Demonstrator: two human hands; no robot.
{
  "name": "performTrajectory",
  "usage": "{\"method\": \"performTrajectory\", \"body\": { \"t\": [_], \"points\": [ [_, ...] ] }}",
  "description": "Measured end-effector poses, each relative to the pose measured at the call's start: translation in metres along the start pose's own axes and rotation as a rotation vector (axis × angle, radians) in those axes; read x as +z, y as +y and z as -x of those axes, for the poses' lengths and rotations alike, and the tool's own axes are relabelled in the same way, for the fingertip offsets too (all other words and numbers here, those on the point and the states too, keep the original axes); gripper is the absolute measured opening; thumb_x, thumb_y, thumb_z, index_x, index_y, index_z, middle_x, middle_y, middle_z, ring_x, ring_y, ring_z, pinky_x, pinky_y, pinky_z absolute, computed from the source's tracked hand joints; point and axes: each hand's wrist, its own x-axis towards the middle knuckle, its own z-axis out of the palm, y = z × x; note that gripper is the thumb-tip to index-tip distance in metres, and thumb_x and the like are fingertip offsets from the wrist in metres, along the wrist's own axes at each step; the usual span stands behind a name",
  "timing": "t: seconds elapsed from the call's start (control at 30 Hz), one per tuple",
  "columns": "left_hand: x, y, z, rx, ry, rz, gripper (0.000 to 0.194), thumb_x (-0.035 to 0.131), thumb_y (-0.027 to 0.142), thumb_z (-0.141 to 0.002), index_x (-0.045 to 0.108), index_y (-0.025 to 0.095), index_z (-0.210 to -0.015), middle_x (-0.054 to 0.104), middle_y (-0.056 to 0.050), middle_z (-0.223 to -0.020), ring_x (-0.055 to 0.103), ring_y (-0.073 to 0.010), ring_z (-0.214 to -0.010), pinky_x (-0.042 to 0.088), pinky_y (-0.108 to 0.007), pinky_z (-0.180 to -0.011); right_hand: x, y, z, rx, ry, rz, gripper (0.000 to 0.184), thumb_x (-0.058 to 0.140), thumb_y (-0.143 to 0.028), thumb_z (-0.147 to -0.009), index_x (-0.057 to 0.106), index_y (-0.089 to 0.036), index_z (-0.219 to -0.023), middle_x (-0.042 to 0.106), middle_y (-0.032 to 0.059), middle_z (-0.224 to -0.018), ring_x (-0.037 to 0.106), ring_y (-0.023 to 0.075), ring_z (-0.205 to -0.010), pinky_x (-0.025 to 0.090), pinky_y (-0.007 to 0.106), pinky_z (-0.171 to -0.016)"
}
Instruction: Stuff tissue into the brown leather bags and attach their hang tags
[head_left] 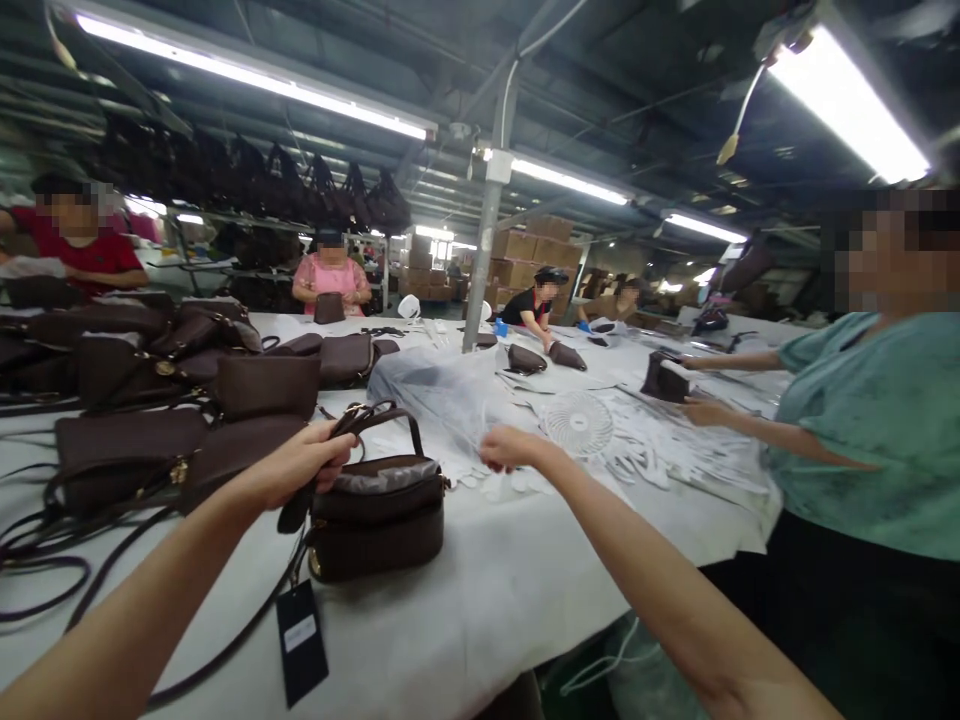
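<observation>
Grips bunched dark brown straps (351,418) in the left hand (319,457), fingers closed around them, just above the left end of a dark brown handbag (382,538). Shows the handbag left of centre in the frame, upright on the white surface (517,590), with its top open and crumpled pale wrapping (388,476) inside. Has an arched handle (415,432) rising above the opening. Shows a black tag (302,642) with a white label hanging below the left end of the handbag, and a long strap (225,655) curving away toward the lower left.

Holds the right hand (508,450) near the centre of the frame, well apart from the handbag, fingers curled in, beside clear plastic (435,385); cannot tell whether pinching any of it.

Shows a heap of dark brown bags (266,388) on the surface at left, some overlapping, with loose straps trailing. Shows a white fan (579,424) right of centre, beside white scraps (645,440). At right, shows a person in a green top (862,430) holding a dark bag (664,378) with both hands. At upper left, shows a row of dark bags (255,175) hanging, and behind the metal pole (487,235), stacked cardboard boxes (551,250).
</observation>
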Motion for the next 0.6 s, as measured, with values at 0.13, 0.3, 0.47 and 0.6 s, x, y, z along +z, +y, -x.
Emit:
{"method": "performTrajectory", "body": {
  "t": [0.13,0.3,0.47,0.6],
  "points": [
    [0.0,-0.012,0.002,-0.003,0.007,0.075,0.039,0.072,0.044,-0.069,0.042,0.02,-0.074,0.037,0.01,-0.056,0.032,-0.0044,-0.044,0.027,-0.016,-0.039,0.077,0.028,0.007,0.085,-0.012,0.047,0.017,0.058,-0.007,-0.077,0.071,-0.016,-0.07,0.072,0.0054,-0.074,0.066,0.0169,-0.075,0.045,0.023,-0.07],
    [0.001,-0.013,0.004,-0.029,0.067,0.132,0.042,0.076,0.046,-0.067,0.045,0.019,-0.07,0.038,0.009,-0.056,0.032,-0.0039,-0.045,0.028,-0.016,-0.039,0.133,0.024,-0.025,0.095,0.154,0.063,0.027,0.051,-0.017,-0.09,0.064,-0.022,-0.114,0.064,0.0085,-0.119,0.058,0.0202,-0.109,0.044,0.029,-0.085],
    [0.004,-0.011,0.008,-0.103,0.125,0.149,0.047,0.083,0.051,-0.058,0.057,0.018,-0.077,0.039,0.008,-0.056,0.032,-0.0036,-0.044,0.028,-0.016,-0.038,0.159,0.02,-0.055,0.081,0.236,0.054,0.022,0.044,-0.016,-0.094,0.065,-0.017,-0.1,0.064,0.0113,-0.109,0.057,0.0219,-0.102,0.046,0.03,-0.079],
    [-0.001,-0.022,0.005,-0.164,0.237,0.161,0.052,0.088,0.053,-0.049,0.061,0.018,-0.079,0.039,0.007,-0.053,0.031,-0.0047,-0.044,0.03,-0.018,-0.036,0.172,0.026,-0.055,0.067,0.306,0.001,0.022,0.043,-0.012,-0.093,0.064,-0.016,-0.095,0.064,0.0112,-0.105,0.058,0.0206,-0.098,0.044,0.029,-0.078]
  ]
}}
